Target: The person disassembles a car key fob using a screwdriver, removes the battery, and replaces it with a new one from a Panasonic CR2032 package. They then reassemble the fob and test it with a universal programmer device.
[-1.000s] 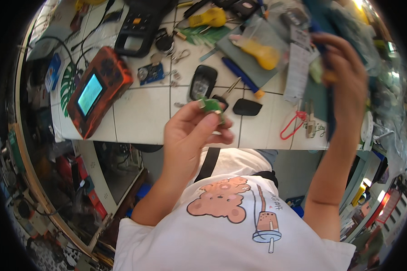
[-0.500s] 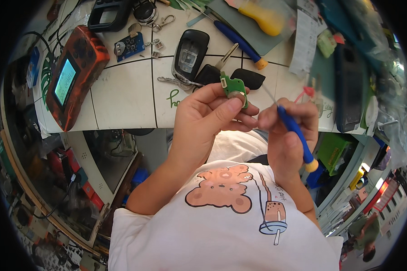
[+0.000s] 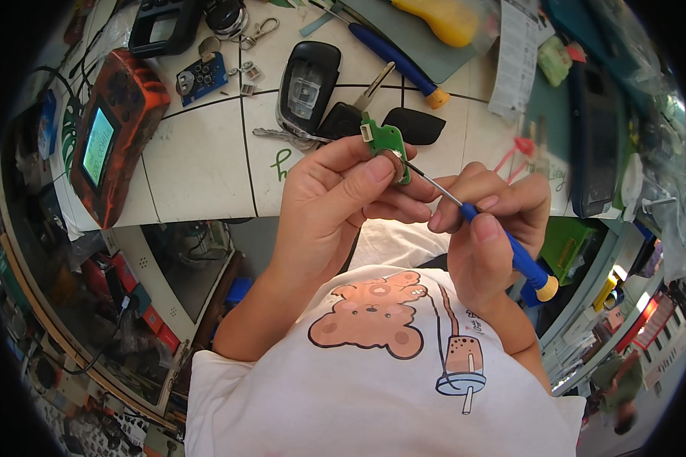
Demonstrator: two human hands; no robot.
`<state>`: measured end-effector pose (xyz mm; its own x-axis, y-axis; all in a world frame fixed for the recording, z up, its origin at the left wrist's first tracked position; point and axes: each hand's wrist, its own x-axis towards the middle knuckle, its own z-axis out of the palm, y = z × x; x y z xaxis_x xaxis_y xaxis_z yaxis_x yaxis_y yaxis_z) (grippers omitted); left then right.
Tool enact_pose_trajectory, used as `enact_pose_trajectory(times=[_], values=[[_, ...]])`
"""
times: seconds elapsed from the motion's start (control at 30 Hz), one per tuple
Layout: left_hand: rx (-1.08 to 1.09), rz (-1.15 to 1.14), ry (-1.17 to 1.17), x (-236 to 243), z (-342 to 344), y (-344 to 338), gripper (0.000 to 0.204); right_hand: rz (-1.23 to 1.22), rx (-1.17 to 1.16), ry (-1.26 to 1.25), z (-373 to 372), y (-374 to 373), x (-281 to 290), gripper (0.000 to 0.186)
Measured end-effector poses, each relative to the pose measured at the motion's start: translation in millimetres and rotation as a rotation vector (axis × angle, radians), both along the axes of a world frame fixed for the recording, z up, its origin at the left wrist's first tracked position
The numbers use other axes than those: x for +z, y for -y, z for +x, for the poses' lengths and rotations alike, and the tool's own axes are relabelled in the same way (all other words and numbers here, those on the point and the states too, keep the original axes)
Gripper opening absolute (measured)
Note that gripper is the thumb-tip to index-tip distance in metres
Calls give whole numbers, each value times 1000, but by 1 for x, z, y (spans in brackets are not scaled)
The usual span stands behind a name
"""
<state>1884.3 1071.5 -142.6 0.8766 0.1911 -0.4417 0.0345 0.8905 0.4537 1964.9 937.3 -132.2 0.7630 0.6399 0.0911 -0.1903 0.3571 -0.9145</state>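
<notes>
My left hand (image 3: 320, 206) grips a small green circuit board (image 3: 385, 139) with a silver round part, probably a coin cell, under the thumb. My right hand (image 3: 492, 236) is closed round a blue screwdriver (image 3: 527, 265) with a yellow end cap; its thin metal tip reaches the board's edge beside the silver part. Just beyond my hands lie an opened black key fob shell (image 3: 309, 84), a black key head with a metal blade (image 3: 341, 122), a black cover piece (image 3: 413, 126) and a loose key (image 3: 278, 134).
An orange-black handheld device (image 3: 122, 133) with a lit screen is at left. A second blue screwdriver (image 3: 392, 61), a yellow-handled tool (image 3: 442, 19) and a blue circuit board (image 3: 202, 78) lie farther back on the tiled table (image 3: 187, 183). A person (image 3: 617, 388) appears at far right.
My right hand has come down from the upper right with the screwdriver and brought its tip to the green board, which my left hand has kept hold of.
</notes>
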Motion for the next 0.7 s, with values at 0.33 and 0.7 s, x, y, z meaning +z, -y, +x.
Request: enact_pose_trajectory(times=[0.33,0.7], values=[[-17,-2,-2,-1,-3,-1,26,-64,22,18,-1,1,4,16],[-56,70,-64,2,-1,0,28,-106,-14,68,-9,5,5,18]])
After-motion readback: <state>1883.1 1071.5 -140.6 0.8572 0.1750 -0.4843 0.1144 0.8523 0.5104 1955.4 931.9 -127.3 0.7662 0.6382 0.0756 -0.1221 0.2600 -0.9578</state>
